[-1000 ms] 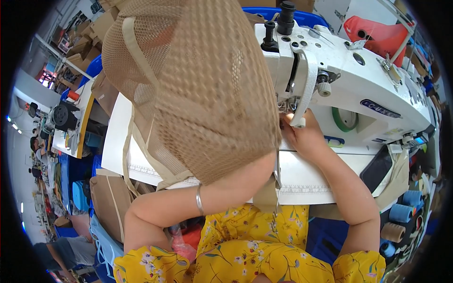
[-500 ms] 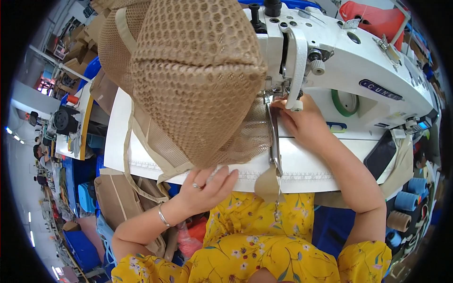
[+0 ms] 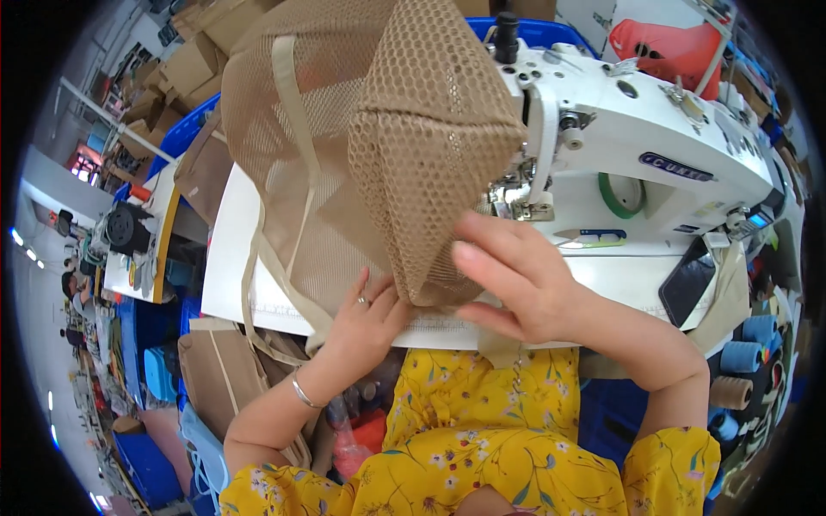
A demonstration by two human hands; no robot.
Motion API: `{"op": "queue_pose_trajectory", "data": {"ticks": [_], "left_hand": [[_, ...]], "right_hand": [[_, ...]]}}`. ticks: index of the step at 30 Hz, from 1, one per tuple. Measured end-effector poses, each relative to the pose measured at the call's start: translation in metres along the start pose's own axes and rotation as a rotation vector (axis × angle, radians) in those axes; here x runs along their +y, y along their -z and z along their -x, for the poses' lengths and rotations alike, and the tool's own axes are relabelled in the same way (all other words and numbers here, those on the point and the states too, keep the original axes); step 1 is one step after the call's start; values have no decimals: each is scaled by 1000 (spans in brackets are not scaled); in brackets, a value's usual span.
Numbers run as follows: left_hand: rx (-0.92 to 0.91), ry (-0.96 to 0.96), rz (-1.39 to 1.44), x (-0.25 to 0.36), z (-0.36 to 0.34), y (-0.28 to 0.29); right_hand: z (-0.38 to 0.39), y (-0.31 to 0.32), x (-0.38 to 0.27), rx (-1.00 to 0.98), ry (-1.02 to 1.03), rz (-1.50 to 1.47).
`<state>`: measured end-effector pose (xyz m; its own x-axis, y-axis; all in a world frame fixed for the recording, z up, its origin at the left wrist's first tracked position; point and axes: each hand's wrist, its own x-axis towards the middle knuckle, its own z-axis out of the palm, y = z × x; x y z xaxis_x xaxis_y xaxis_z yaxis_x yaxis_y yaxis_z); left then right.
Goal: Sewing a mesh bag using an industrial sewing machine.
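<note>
A large tan mesh bag (image 3: 439, 163) with beige binding strips stands bunched up on the white sewing machine table, left of the machine's needle area. My left hand (image 3: 366, 322), with a ring and a bangle, grips the bag's lower edge near the table's front; some fingertips are hidden in the mesh. My right hand (image 3: 525, 284) is beside the bag's right side, fingers spread and slightly blurred, with nothing held in it. Behind that hand, the presser foot area (image 3: 520, 202) of the white sewing machine (image 3: 637, 138) shows partly. A beige strip (image 3: 503, 348) hangs at the table edge below my right hand.
On the table's right lie a dark phone (image 3: 687, 279), a small blue-handled knife (image 3: 598, 235) and a green tape roll (image 3: 621, 196). Thread cones (image 3: 742, 357) stand at far right. Folded brown fabric (image 3: 219, 370) sits below the table's left edge.
My right hand has come away from the needle area toward the front left. The bag has shifted right and turned, showing more mesh at its left. My left hand has moved onto its edge.
</note>
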<state>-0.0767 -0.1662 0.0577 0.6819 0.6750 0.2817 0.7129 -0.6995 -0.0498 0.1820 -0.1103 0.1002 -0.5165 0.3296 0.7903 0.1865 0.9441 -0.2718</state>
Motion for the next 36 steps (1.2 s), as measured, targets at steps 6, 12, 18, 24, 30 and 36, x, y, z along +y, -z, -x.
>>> {"op": "queue_pose_trajectory", "data": {"ticks": [6, 12, 18, 24, 30, 36], "left_hand": [[180, -233, -47, 30, -4, -3], [88, -202, -151, 52, -26, 5], [183, -289, -30, 45, -57, 20], [-13, -210, 136, 39, -49, -6], [-83, 14, 57, 49, -51, -6], [-45, -59, 91, 36, -76, 14]], "right_hand": [[-33, -36, 12, -180, -89, -19], [-12, -45, 42, -739, -331, -574], [-11, -20, 39, -663, -463, -428], [2, -13, 10, -261, -390, -246], [9, 2, 20, -414, -435, -310], [59, 27, 54, -349, -595, 299]]}}
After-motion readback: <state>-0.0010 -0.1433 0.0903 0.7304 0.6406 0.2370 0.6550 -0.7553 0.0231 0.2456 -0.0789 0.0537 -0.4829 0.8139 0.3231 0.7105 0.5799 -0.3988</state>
